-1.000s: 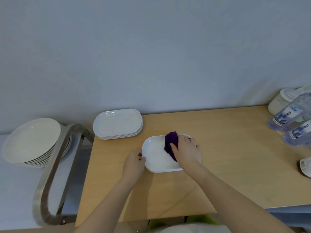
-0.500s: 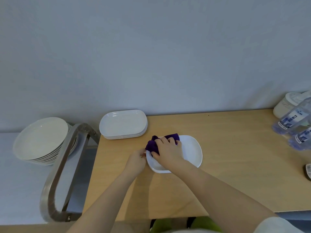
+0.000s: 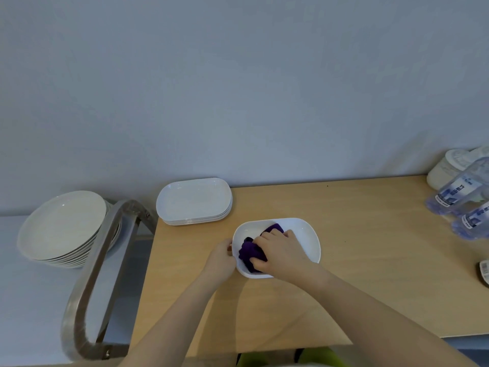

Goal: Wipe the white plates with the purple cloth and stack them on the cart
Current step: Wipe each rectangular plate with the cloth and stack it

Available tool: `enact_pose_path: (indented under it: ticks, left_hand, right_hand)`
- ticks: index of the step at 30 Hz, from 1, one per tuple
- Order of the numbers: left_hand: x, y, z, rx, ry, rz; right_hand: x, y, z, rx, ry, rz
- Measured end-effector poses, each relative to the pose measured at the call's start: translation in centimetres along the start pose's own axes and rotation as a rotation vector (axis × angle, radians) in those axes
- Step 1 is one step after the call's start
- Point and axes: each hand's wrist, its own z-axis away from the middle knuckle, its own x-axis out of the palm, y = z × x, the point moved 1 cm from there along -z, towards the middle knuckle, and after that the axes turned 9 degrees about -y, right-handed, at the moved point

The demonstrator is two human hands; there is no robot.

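Purple cloth (image 3: pixel 250 252) is gripped by the right hand (image 3: pixel 280 251); the oval plate (image 3: pixel 304 235), steadied at its rim by the left hand (image 3: pixel 221 260), may skid if overpressed.

a light wooden bench (image 3: pixel 370 260) stands against a plain grey-blue wall (image 3: pixel 238 88). at the bench's far right corner lies a white lidded container (image 3: pixel 447 166), with two clear plastic water bottles (image 3: pixel 459 193) with blue-and-white labels just in front of it. a small item bearing a barcode (image 3: pixel 484 271) is cut off by the right edge.
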Motion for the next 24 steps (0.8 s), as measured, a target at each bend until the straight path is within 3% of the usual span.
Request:
enact_pose_path:
  ticks: [4, 11, 14, 18, 24]
  left_hand:
    - [-0.3, -0.2, -1.3, -0.051, 0.075, -0.065]
    - [-0.3, -0.1, -2.6, -0.154, 0.255, -0.242]
    - [0.1, 0.1, -2.6, -0.149, 0.293, -0.316]
    - [0.2, -0.5, -2.9, -0.148, 0.297, -0.3]
    - [0.2, -0.7, -3.0, -0.137, 0.295, -0.284]
  right_hand:
    - [0.4, -0.7, 0.1, 0.072, 0.024, -0.032]
    - [1.1, -1.3, 0.6, -0.023, 0.133, 0.006]
    - [0.9, 0.1, 1.2, -0.029, 0.101, 0.036]
    - [0.4, 2.6, 2.7, 0.09, 0.004, 0.043]
    - [0.1, 5.0, 3.2, 0.344, 0.026, 0.078]
